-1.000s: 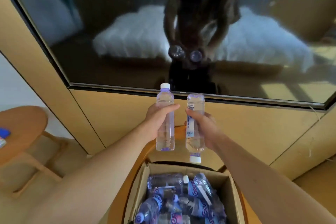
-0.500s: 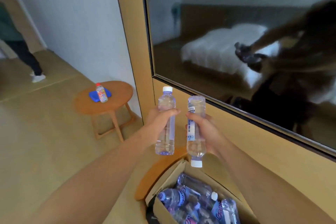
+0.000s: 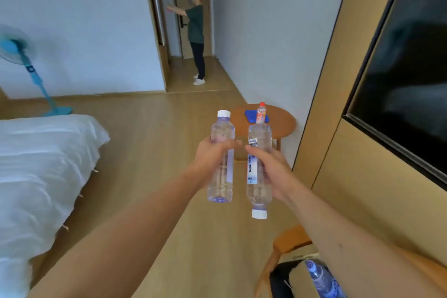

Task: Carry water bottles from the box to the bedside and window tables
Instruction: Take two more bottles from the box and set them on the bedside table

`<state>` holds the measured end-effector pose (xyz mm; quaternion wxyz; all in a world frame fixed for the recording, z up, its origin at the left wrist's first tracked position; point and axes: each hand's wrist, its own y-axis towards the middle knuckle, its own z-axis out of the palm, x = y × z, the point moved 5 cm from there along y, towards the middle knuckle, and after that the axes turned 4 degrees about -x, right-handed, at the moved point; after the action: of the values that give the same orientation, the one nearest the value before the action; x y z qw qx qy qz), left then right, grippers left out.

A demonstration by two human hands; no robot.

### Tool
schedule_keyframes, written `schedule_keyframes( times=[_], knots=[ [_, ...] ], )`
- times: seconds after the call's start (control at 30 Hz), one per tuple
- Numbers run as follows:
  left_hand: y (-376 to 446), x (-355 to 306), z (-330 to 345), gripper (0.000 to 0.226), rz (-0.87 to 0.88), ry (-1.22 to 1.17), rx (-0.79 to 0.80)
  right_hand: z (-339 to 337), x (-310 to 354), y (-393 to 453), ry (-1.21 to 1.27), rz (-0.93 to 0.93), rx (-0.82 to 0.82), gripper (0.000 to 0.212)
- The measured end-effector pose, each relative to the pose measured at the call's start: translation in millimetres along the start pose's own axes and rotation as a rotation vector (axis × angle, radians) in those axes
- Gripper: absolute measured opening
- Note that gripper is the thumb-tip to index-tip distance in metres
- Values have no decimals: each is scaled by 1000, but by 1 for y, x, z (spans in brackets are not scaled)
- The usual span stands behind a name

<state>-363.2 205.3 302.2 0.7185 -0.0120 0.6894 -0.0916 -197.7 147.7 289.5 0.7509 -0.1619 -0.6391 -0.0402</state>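
Observation:
My left hand (image 3: 210, 161) grips a clear water bottle (image 3: 221, 184) upright, white cap on top. My right hand (image 3: 271, 169) grips a second clear bottle (image 3: 258, 138) upside down, its white cap pointing at the floor. Both are held out in front of me at chest height, side by side and apart. The cardboard box (image 3: 300, 280) is at the bottom right edge, mostly hidden by my right forearm, with one bottle (image 3: 319, 278) showing in it. A round wooden table (image 3: 278, 123) stands ahead beside the wall.
On the round table stand a small red-capped bottle (image 3: 261, 112) and a blue cloth (image 3: 250, 115). A white bed (image 3: 41, 167) fills the left. A blue standing fan (image 3: 29, 68) is at the far left. Another person (image 3: 196, 36) stands in the doorway. A dark screen (image 3: 408, 84) hangs on the right.
My view has swung left from the dark screen and the box toward the room. The box has slid to the bottom right edge. Both hands keep the same hold on the bottles.

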Motion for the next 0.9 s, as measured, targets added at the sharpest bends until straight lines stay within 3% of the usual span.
schedule_keyframes(
  times=[0.1,0.33,0.43,0.67,0.9],
  knots=[
    [-21,-1,-98,41,-5,-31,-115,94,-14,-9,-29,29,128,32],
    [-93,2,-327,49,-32,-38,-439,311,-64,-57,-67,87,406,25],
    [-129,10,-410,65,-58,-64,-562,395,-89,-86,-94,111,511,26],
    [-206,27,-575,37,-81,-144,-818,562,-135,-151,-217,186,777,35],
    [-257,49,-715,45,-84,-219,-1126,735,-185,-188,-288,236,1072,29]
  ],
)
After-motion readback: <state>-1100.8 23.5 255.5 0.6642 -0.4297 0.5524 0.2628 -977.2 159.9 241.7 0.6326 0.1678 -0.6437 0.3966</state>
